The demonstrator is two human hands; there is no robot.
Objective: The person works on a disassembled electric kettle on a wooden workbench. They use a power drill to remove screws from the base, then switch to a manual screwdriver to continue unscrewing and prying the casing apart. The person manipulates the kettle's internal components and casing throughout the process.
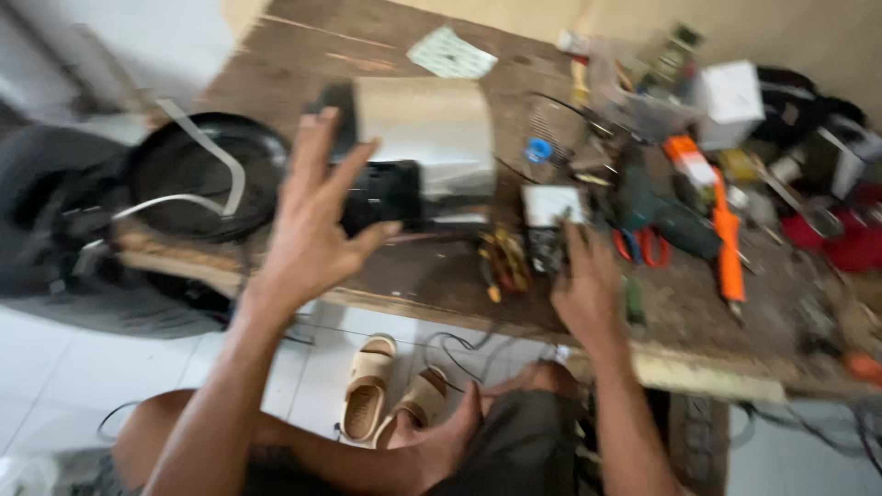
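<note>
My left hand (312, 220) is raised over the near edge of a worn wooden workbench (432, 276), fingers spread, holding nothing. Just behind it lies a pale cylindrical appliance (427, 129) with a black end (381, 193). My right hand (588, 285) rests on the bench and pinches a small dark part (548, 246), which sits below a small white block (549, 204). Yellow-handled screwdrivers (501, 262) lie between the two hands. The picture is blurred by motion.
A black pan (207, 170) with a white strip across it sits at the bench's left end. To the right lie a green drill (661, 216), an orange tool (726, 239), red-handled pliers (643, 246), a white box (730, 96) and clutter. Tan sandals (386, 400) stand on the floor.
</note>
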